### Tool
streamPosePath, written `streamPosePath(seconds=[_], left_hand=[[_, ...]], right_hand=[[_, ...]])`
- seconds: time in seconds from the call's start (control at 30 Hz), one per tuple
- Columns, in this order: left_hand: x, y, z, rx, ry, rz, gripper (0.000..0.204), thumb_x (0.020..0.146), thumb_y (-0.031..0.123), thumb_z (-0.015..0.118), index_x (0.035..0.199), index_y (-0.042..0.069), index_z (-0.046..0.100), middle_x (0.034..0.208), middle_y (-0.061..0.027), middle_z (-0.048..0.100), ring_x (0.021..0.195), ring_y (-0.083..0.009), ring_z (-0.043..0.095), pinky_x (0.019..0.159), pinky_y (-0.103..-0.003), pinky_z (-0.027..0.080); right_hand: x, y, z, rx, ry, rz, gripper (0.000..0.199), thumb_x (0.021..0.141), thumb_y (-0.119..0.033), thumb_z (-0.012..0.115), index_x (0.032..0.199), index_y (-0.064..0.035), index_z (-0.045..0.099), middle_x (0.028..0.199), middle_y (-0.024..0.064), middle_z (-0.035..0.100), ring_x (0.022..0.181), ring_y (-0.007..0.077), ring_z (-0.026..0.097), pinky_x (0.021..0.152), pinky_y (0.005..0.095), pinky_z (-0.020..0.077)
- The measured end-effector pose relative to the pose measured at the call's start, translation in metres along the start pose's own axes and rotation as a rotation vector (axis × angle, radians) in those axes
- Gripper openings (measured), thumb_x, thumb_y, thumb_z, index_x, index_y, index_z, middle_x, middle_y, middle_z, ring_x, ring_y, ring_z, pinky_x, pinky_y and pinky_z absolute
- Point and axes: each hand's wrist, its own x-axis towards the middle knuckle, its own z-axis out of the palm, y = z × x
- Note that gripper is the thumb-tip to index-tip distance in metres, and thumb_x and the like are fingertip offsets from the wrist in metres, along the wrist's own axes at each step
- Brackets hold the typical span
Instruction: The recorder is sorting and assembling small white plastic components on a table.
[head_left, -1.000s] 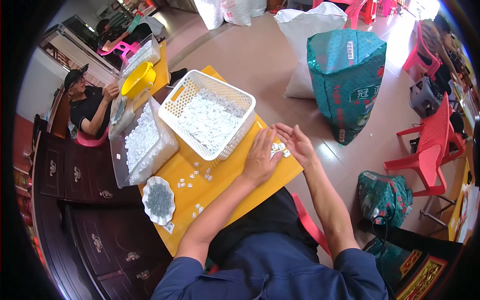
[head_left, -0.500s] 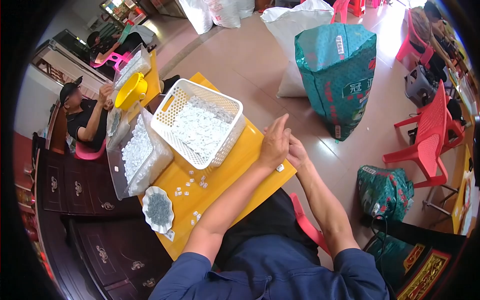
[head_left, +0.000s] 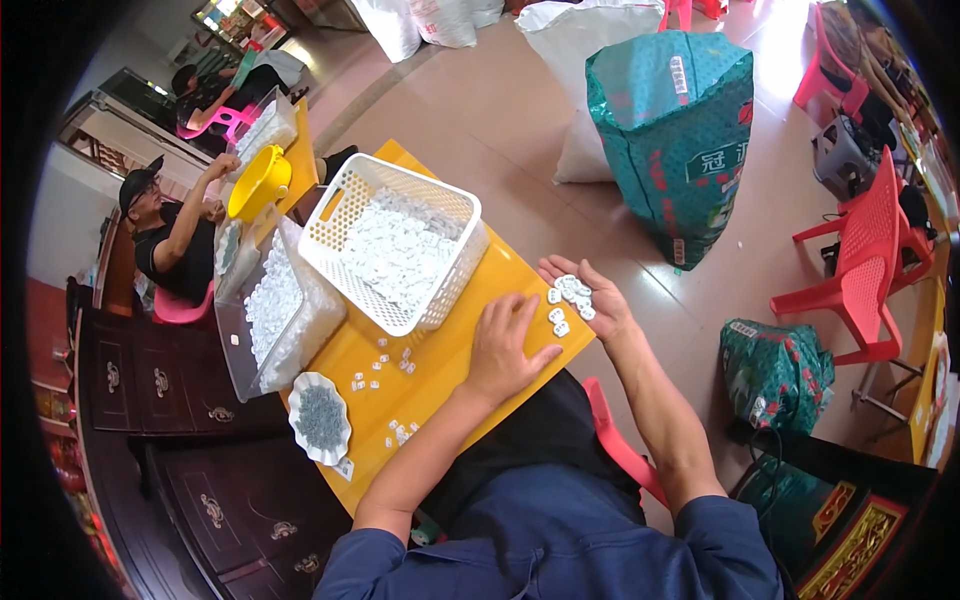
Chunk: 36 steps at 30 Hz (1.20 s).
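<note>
Since half a second ago the two hands have parted: they were pressed close together at the table edge, and now the right hand lies turned palm up, fingers spread, cupping a small heap of white plastic pieces on the open palm, just off the near right edge of the yellow table. Left hand: flat on the tabletop, palm down, fingers loosely spread, gripping nothing, just beside the right hand. Ahead of the left hand: white perforated basket, filled with more white pieces, standing on the table. To its left, touching or nearly touching it: clear plastic tub, also holding white pieces. Loose white pieces scattered on the bare yellow surface between the basket and the near edge. Small scalloped white dish with grey contents at the near left corner of the table. Beyond the tub: yellow bowl and another person in a black cap and dark top, seated at the far end. On the floor to the right, well apart from the table: tall green woven sack, red plastic chair, smaller green bag.
</note>
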Motion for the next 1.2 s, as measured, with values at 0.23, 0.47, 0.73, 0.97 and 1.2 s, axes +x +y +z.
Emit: streamPosePath(seconds=[0.23, 0.47, 0.73, 0.97, 1.2], left_hand=[[0.013, -0.002, 0.017, -0.07, 0.032, -0.024, 0.057, 0.078, 0.029, 0.082, 0.124, 0.002, 0.062, 0.107, -0.0157, 0.063, 0.101, -0.0363, 0.059, 0.089, -0.046, 0.047], [0.034, -0.011, 0.034, -0.11, 0.068, 0.051, 0.037, 0.085, 0.019, 0.075, 0.116, 0.002, 0.067, 0.102, -0.0138, 0.066, 0.095, -0.0345, 0.06, 0.086, -0.045, 0.047], [0.061, -0.014, 0.045, -0.154, 0.079, 0.132, 0.019, 0.087, 0.016, 0.071, 0.105, 0.009, 0.07, 0.098, -0.0074, 0.067, 0.093, -0.0314, 0.061, 0.084, -0.044, 0.048], [0.064, -0.019, 0.048, -0.187, 0.124, 0.094, 0.012, 0.089, 0.012, 0.069, 0.097, 0.005, 0.072, 0.093, -0.0096, 0.072, 0.088, -0.033, 0.064, 0.08, -0.044, 0.049], [0.052, -0.009, 0.02, -0.34, 0.127, -0.005, 0.014, 0.091, 0.008, 0.066, 0.101, 0.002, 0.073, 0.099, -0.0128, 0.073, 0.093, -0.034, 0.065, 0.085, -0.042, 0.051]], right_hand=[[0.0, 0.002, -0.002, -0.025, -0.016, -0.007, 0.059, 0.109, -0.035, 0.045, 0.15, 0.0062, 0.038, 0.157, 0.0221, 0.039, 0.147, 0.0335, 0.038, 0.123, 0.0469, 0.0325], [-0.001, 0.004, -0.005, -0.053, -0.009, -0.021, 0.056, 0.109, -0.036, 0.045, 0.147, 0.0054, 0.042, 0.154, 0.0208, 0.044, 0.144, 0.0334, 0.042, 0.121, 0.0467, 0.0353], [-0.004, 0.001, -0.018, 0.059, 0.034, 0.035, 0.045, 0.11, -0.033, 0.045, 0.133, 0.0052, 0.054, 0.131, 0.0209, 0.062, 0.121, 0.0331, 0.063, 0.108, 0.0474, 0.0497], [-0.002, 0.005, -0.02, 0.095, 0.188, 0.083, 0.031, 0.108, -0.027, 0.051, 0.117, 0.001, 0.06, 0.117, 0.0188, 0.069, 0.105, 0.0317, 0.07, 0.099, 0.0468, 0.0563], [-0.003, 0.003, -0.034, 0.13, 0.194, 0.081, 0.033, 0.107, -0.027, 0.053, 0.12, 0.0028, 0.06, 0.12, 0.0198, 0.067, 0.113, 0.0345, 0.066, 0.098, 0.0482, 0.0566]])
